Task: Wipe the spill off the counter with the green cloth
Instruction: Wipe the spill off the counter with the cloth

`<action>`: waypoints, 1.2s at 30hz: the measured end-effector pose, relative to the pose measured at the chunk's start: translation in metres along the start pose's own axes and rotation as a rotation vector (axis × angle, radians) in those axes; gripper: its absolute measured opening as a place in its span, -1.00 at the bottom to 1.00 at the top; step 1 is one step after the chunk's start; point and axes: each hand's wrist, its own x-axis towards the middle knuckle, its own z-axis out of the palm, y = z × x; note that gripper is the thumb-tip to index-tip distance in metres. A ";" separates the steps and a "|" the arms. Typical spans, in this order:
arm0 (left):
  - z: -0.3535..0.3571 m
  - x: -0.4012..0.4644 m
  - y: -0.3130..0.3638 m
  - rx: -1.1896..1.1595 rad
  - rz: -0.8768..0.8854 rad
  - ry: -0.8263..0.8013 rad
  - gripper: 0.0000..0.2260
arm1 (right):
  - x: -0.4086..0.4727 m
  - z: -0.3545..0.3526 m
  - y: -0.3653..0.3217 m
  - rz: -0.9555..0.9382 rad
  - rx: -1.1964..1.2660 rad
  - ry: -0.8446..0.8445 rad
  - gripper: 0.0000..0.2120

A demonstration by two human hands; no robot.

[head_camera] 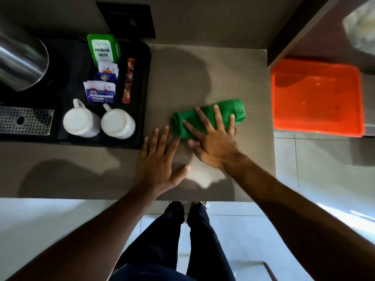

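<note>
Green cloth (209, 116) is what I see first: bunched into a thick roll, it lies on the grey-brown counter (81, 169) toward the right end, its long side running left to right and tilted up a little at the right. My right hand (213, 140) lies flat on top of it with fingers spread wide, palm down — pressing, not gripping, and the thumb rests on the counter just below the cloth's near edge. The left hand (160, 159) is open too, splayed flat on the bare counter just left of the cloth, its fingertips almost at the cloth's left end but apart from it.

I cannot make out any spill; the surface around the cloth shows only shadows and a pale glare patch between the wrists.

To the left sits a black tray (142, 98) holding two white mugs (81, 120) turned upside down, side by side, with tea and sugar sachets (102, 49) standing behind them (one reads "Premium Green"). A steel kettle (22, 61) stands at the tray's far left. Beyond the counter's right end is an orange bin (318, 98), lower down, over a tiled floor.
</note>
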 end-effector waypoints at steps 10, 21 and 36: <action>-0.008 -0.007 0.002 -0.014 0.003 -0.021 -0.12 | -0.001 -0.004 -0.005 0.362 0.200 0.017 -0.40; -0.002 -0.006 0.000 -0.037 0.016 -0.003 -0.08 | -0.010 -0.007 0.054 0.451 0.189 0.071 -0.43; -0.001 -0.005 0.001 -0.047 0.003 0.014 -0.07 | -0.022 0.002 0.065 0.508 -0.102 0.237 -0.55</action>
